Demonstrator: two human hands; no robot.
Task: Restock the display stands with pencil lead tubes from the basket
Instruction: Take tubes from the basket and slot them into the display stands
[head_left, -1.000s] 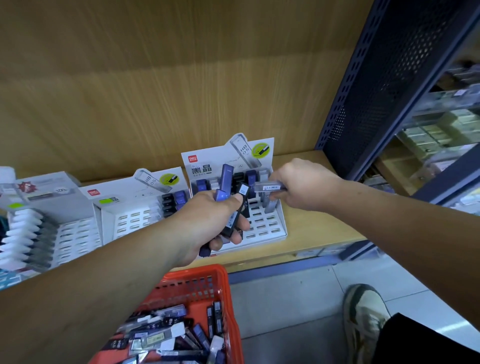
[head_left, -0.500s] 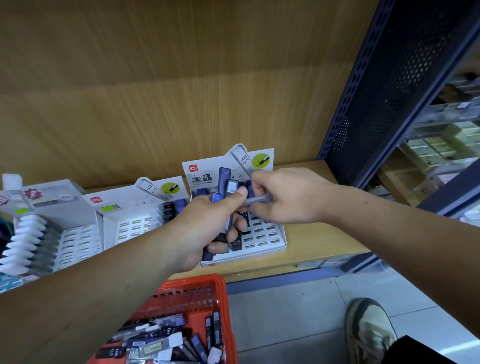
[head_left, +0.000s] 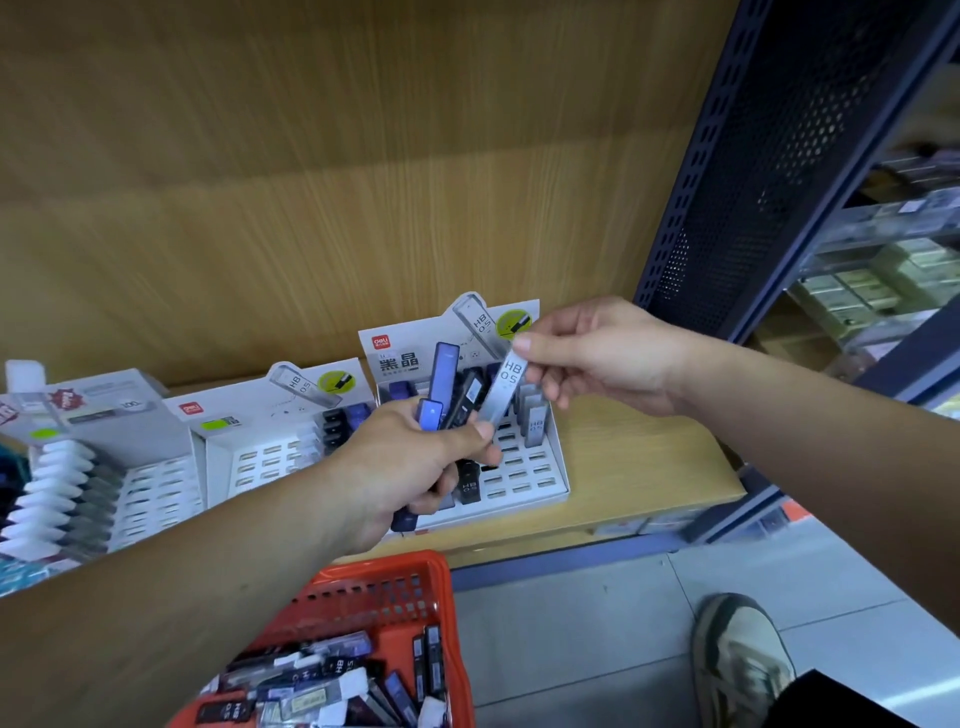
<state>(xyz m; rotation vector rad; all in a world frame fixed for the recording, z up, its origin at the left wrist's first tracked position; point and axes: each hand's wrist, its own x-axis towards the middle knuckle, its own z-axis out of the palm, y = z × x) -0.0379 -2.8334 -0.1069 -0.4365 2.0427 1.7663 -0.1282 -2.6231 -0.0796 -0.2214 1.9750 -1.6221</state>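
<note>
In the head view, your left grip (head_left: 400, 467) is closed round a bundle (head_left: 441, 379) of blue and black tubes that stick up out of the fist, just in front of the right stand (head_left: 524, 488). Your right grip (head_left: 602, 358) pinches the top end of a grey tube (head_left: 501, 389) marked HB 0.5 between thumb and fingertips. The tube slants down, with its lower end at your left thumb. A few tubes stand in the right stand's back rows. The middle stand (head_left: 249, 457) and left stand (head_left: 130, 415) sit beside it on the shelf (head_left: 634, 457). The red basket (head_left: 384, 577), below the shelf edge, holds loose tubes (head_left: 322, 675). A shoe (head_left: 743, 654) shows at lower right.
</note>
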